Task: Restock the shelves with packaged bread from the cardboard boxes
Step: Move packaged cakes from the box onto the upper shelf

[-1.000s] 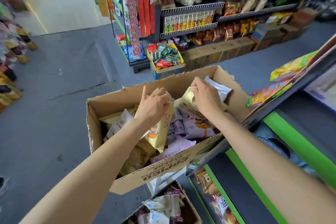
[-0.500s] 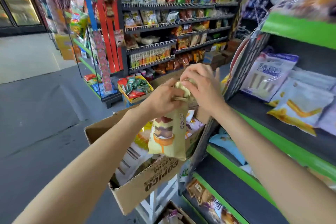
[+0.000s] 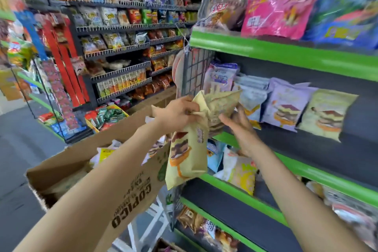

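My left hand (image 3: pixel 178 111) grips the top of a pale yellow bread pack (image 3: pixel 187 155) that hangs down in front of the shelf end. A second pale pack (image 3: pixel 219 101) sticks up beside it, and my right hand (image 3: pixel 238 127) holds it from below, fingers spread under it. Both hands are level with the green-edged middle shelf (image 3: pixel 306 172), where purple and pale yellow bread packs (image 3: pixel 286 108) lean in a row. The open cardboard box (image 3: pixel 131 186) with more packs stands below my left forearm.
A wire grid panel (image 3: pixel 194 71) closes the shelf's left end. Lower green shelves (image 3: pixel 235 192) hold more packs. Big snack bags (image 3: pixel 282 0) stand on the top shelf. A black snack rack (image 3: pixel 122 51) faces me across the grey aisle. A second box (image 3: pixel 163 246) sits on the floor.
Both hands lifted the packs out of the box and carried them up and right to the middle shelf. My right hand has shifted from the top of the packs to under the second one.
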`<action>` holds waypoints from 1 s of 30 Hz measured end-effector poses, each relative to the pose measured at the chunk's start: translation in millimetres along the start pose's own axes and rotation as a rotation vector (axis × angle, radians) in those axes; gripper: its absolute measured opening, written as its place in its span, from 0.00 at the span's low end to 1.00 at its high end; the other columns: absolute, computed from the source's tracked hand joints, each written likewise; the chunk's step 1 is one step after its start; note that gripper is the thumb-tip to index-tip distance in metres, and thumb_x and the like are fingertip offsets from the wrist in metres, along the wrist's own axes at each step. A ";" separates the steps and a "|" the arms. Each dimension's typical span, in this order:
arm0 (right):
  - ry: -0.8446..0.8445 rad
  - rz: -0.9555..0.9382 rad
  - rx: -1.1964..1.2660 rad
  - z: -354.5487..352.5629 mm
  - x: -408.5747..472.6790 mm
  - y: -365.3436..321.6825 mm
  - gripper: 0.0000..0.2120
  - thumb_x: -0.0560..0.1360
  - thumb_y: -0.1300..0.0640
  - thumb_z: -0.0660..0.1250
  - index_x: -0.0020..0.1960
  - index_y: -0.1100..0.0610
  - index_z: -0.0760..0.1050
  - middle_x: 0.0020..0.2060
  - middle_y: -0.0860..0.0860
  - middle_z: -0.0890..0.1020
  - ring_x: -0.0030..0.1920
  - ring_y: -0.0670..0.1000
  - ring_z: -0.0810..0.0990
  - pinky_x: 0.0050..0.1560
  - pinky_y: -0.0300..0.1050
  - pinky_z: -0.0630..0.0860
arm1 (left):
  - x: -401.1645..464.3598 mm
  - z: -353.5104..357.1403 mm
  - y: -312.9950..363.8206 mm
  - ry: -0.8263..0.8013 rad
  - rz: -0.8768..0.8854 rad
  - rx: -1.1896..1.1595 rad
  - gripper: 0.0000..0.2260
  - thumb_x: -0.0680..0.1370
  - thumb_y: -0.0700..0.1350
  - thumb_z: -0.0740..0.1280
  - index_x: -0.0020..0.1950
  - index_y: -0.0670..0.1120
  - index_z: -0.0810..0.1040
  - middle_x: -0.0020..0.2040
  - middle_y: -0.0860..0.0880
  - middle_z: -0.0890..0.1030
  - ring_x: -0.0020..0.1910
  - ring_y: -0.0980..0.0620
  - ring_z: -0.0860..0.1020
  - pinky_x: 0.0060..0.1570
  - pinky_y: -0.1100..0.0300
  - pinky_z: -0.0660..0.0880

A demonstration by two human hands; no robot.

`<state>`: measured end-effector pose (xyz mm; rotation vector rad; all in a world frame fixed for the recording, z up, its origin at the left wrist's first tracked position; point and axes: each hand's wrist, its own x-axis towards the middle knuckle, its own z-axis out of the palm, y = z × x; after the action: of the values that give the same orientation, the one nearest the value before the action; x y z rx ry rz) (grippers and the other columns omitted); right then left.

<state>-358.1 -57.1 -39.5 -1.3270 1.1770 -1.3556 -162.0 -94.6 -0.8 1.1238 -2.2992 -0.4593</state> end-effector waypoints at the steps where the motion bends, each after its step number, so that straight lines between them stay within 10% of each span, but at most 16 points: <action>1: -0.029 0.036 0.034 -20.0 -3.5 6.0 0.19 0.72 0.56 0.71 0.60 0.45 0.70 0.55 0.41 0.80 0.54 0.36 0.77 0.59 0.38 0.71 | 7.7 10.9 13.0 -0.018 0.002 -0.038 0.01 0.74 0.42 0.70 0.42 0.46 0.80 0.41 0.54 0.70 0.42 0.57 0.71 0.45 0.68 0.66; 4: 0.088 0.071 0.085 -80.9 -7.5 7.8 0.10 0.70 0.60 0.71 0.49 0.52 0.76 0.41 0.42 0.85 0.44 0.41 0.82 0.50 0.41 0.74 | 29.6 46.0 61.2 -0.065 0.016 -0.131 0.04 0.75 0.40 0.69 0.41 0.42 0.78 0.37 0.55 0.68 0.34 0.67 0.71 0.37 0.74 0.62; 12: 0.455 0.006 0.035 -233.3 -19.8 3.6 0.05 0.73 0.54 0.70 0.47 0.50 0.76 0.40 0.44 0.82 0.36 0.42 0.81 0.36 0.40 0.75 | 100.7 125.5 172.9 0.117 0.008 -0.022 0.20 0.76 0.43 0.67 0.29 0.49 0.60 0.27 0.49 0.64 0.34 0.46 0.63 0.31 0.59 0.58; 20: 0.601 0.081 -0.089 -327.7 5.6 8.7 0.21 0.73 0.52 0.70 0.61 0.60 0.70 0.52 0.52 0.82 0.32 0.40 0.83 0.21 0.37 0.73 | 141.3 168.0 225.8 0.290 0.024 0.317 0.10 0.81 0.47 0.57 0.55 0.45 0.74 0.49 0.41 0.82 0.53 0.39 0.77 0.53 0.52 0.65; 25: 0.668 0.047 -0.300 -340.5 45.5 4.4 0.27 0.74 0.47 0.68 0.66 0.62 0.68 0.59 0.57 0.79 0.56 0.57 0.80 0.55 0.50 0.75 | 158.2 175.9 240.4 0.286 0.013 0.417 0.10 0.81 0.49 0.56 0.56 0.48 0.75 0.50 0.43 0.82 0.54 0.41 0.77 0.59 0.53 0.62; 30: 0.636 0.035 -0.481 -343.3 55.6 32.8 0.33 0.71 0.56 0.72 0.69 0.66 0.61 0.63 0.62 0.74 0.64 0.61 0.73 0.60 0.49 0.69 | 164.9 185.0 244.4 0.274 0.066 0.525 0.09 0.82 0.47 0.55 0.57 0.50 0.74 0.52 0.45 0.82 0.53 0.42 0.78 0.58 0.54 0.63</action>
<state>-704.3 -100.9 -56.0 -1.2055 2.0464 -1.5869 -507.9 -68.8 28.5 1.2480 -2.2540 0.3306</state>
